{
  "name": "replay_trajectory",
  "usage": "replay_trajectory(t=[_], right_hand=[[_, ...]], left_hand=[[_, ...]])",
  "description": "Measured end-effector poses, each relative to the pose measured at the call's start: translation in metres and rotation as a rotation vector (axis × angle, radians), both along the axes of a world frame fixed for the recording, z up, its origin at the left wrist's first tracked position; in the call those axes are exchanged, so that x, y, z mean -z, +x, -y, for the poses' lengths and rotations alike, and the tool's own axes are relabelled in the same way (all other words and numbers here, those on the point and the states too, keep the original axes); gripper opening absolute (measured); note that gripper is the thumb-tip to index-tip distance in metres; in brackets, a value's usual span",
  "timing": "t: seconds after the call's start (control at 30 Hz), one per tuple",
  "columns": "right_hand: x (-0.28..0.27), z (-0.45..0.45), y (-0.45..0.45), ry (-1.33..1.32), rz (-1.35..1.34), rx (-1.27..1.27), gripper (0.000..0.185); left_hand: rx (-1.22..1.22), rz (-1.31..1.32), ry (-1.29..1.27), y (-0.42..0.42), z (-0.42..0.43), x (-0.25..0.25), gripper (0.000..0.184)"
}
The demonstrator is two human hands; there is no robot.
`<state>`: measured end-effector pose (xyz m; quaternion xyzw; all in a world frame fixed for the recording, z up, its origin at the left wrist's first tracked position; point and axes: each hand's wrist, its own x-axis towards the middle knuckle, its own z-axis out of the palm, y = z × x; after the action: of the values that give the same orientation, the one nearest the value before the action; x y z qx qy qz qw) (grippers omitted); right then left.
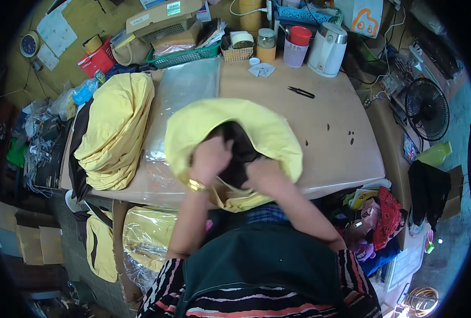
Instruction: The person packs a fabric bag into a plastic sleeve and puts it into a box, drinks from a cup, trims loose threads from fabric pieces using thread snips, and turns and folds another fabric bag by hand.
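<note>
A yellow fabric hat (235,114) with a wide, floppy brim and a dark lining lies in front of me, its opening turned up toward me. My left hand (212,159), with a gold bracelet at the wrist, is closed at the left side of the opening; motion blurs its fingers. On the right side of the opening, my right hand (264,174) curls over the inner edge, fingertips down in the dark lining and partly hidden. To the left sits a pile of similar yellow fabric pieces (120,127) with dark undersides.
Clear plastic bags (187,90) lie beside the pile. Black thread snips (301,92) and small dark pieces (351,135) are on the table (331,164). Behind stand a kettle (328,50), a red-lidded container (297,47) and baskets. A fan (427,108) is at right; wrapped yellow goods (149,233) sit below left.
</note>
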<state>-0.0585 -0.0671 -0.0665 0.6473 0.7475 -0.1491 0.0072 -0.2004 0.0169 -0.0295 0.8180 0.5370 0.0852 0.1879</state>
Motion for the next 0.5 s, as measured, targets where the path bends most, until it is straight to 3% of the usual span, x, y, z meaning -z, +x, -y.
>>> replay_trajectory(t=[0.07, 0.1, 0.13, 0.17, 0.2, 0.23, 0.27, 0.33, 0.37, 0.4, 0.47, 0.5], right_hand=[[-0.037, -0.006, 0.032, -0.108, -0.169, 0.36, 0.032], [-0.031, -0.003, 0.039, 0.158, -0.184, 0.354, 0.032], [-0.029, 0.002, 0.043, 0.157, -0.187, 0.356, 0.032], [-0.028, 0.005, 0.046, 0.659, -0.094, 0.256, 0.032], [-0.026, 0.009, 0.052, 1.157, 0.009, 0.141, 0.033], [-0.008, 0.016, 0.063, 1.184, -0.014, 0.096, 0.029], [-0.025, 0.014, 0.062, 1.178, -0.016, 0.088, 0.029], [-0.077, 0.004, 0.058, -0.137, -0.037, 0.373, 0.037], [-0.078, 0.009, 0.057, -0.053, -0.012, 0.43, 0.039], [-0.076, 0.014, 0.058, -0.042, -0.011, 0.433, 0.039], [-0.063, 0.029, 0.06, 1.02, 0.163, 0.207, 0.031], [-0.05, 0.035, 0.066, 0.944, 0.278, 0.173, 0.028]], left_hand=[[0.257, 0.154, 0.21, -0.059, -0.038, 0.058, 0.039], [0.19, 0.119, 0.423, -0.053, -0.023, 0.049, 0.041], [0.122, 0.079, 0.626, -0.045, -0.003, 0.042, 0.044], [0.107, 0.237, 1.004, -0.039, -0.003, 0.049, 0.043], [0.135, 0.23, 1.083, -0.035, 0.008, 0.036, 0.043], [0.131, 0.228, 1.079, -0.032, 0.013, 0.021, 0.043], [0.128, 0.09, 0.656, -0.027, 0.014, 0.003, 0.044], [0.12, -0.171, -0.179, -0.018, 0.016, -0.038, 0.048], [0.121, -0.363, -0.296, -0.011, 0.023, -0.062, 0.054], [0.123, -0.361, -0.284, -0.014, 0.025, -0.054, 0.054], [0.34, 0.029, 0.842, -0.026, 0.037, -0.024, 0.056], [0.396, -0.024, 0.926, -0.024, 0.035, -0.023, 0.05]])
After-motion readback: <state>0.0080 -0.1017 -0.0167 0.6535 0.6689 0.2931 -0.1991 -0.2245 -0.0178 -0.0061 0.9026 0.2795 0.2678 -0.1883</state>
